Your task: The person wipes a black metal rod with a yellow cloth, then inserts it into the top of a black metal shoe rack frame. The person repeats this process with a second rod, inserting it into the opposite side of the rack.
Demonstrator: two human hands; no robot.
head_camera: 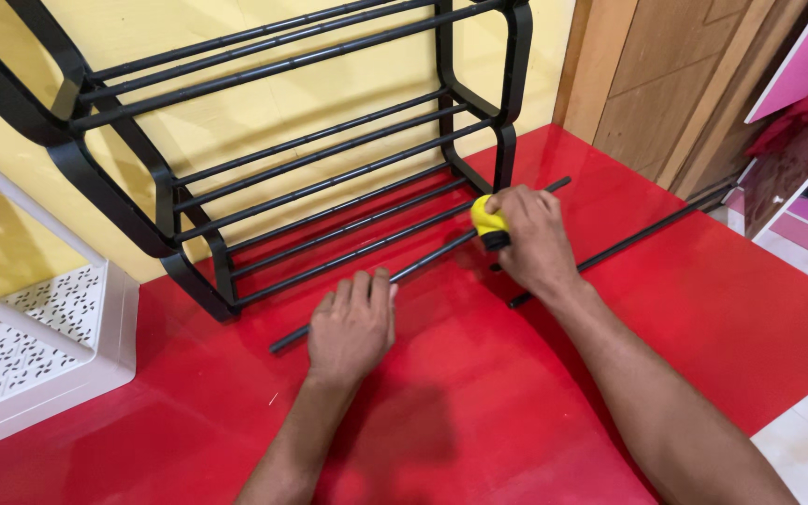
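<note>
left hand [353,323] presses flat, fingers released, on a loose black rod [423,264]; right hand [527,236] clenches a yellow tool [486,223]; black rack [264,140] stands mostly built, another rod [628,241] unused.

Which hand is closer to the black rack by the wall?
Right. The right hand, gripping a yellow-and-black tool, sits just before the black rack. The left hand presses a black rod farther out.

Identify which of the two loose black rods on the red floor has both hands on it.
The nearer rod: the left hand presses it down and the right hand holds a yellow tool against it. The other rod lies untouched.
</note>
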